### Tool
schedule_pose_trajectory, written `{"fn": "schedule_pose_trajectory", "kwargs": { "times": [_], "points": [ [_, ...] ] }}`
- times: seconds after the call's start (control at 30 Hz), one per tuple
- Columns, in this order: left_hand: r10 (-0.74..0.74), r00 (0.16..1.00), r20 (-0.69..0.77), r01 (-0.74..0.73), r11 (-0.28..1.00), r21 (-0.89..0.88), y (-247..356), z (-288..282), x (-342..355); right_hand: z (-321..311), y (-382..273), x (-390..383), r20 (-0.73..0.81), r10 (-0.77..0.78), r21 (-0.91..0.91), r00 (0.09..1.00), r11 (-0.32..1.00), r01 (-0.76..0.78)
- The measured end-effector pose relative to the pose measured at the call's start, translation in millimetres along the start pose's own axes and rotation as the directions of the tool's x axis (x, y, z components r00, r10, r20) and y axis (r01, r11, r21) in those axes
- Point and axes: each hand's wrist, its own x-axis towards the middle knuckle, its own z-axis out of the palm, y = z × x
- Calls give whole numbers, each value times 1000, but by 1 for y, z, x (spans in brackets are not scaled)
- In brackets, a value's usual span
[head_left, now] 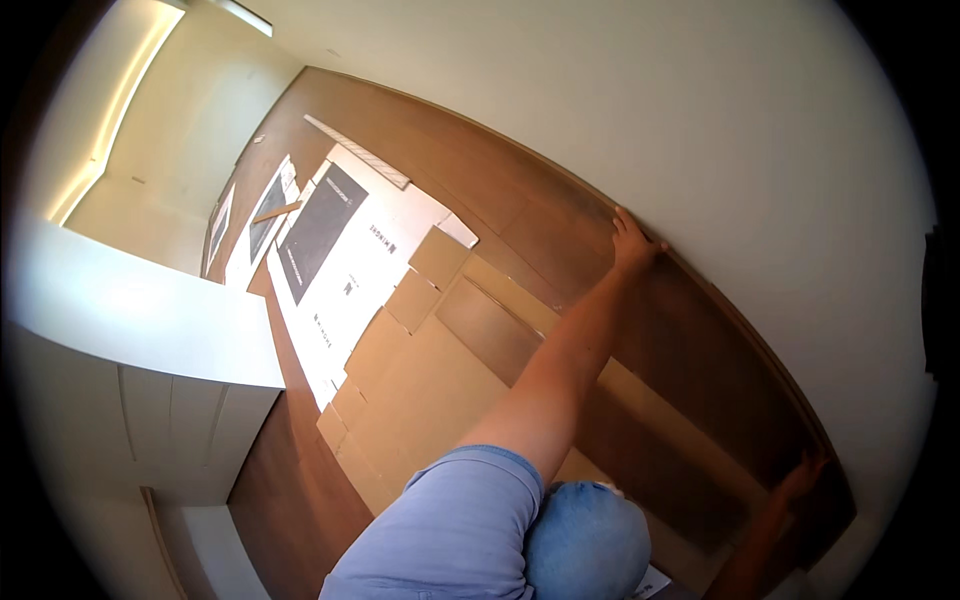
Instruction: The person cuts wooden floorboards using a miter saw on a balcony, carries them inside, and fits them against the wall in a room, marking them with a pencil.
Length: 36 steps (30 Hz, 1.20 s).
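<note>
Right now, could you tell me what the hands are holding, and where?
A long brown wooden panel against the wall: left hand on its top edge, right hand at its near end.

Two hands are on one long brown wooden board [700,340] leaning against the wall at right of frame: the left hand [632,240] at its upper edge near centre, the right hand [800,478] at lower right. One flattened brown cardboard sheet [430,400] lies on the floor at centre. One white packaging sheet [360,270] lies above it, bearing one dark rectangular panel [322,230]. Two more flat pieces lie at upper left, too small to identify. One white cabinet [150,340] stands at left. One ceiling light strip [240,14] shows at top.
</note>
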Motion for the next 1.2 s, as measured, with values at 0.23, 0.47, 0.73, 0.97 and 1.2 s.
{"fn": "schedule_pose_trajectory", "kwargs": {
  "times": [0.23, 0.47, 0.73, 0.97, 1.2],
  "points": [
    [18, 1000, -22, -18, 1000, 23, -2, -2, 1, 17, 6, 13, -77, -7, 16, 997, 1000, 8],
    [24, 1000, 10, -25, 1000, 15, 13, 5, 0, 0, 13, 16, -49, -82, -183, 995, 980, 72],
    [151, 984, -94, -149, 989, 23, -10, 16, 14, 5, -2, 12, -41, -112, -172, 993, 980, 104],
    [46, 999, -15, -46, 999, -15, 3, 6, -2, -8, -5, 4, 28, -184, -357, 983, 916, 182],
    [142, 990, -1, -141, 988, 68, 27, 8, 12, -3, 43, 1, -11, -389, -210, 921, 902, 379]
  ]
}}
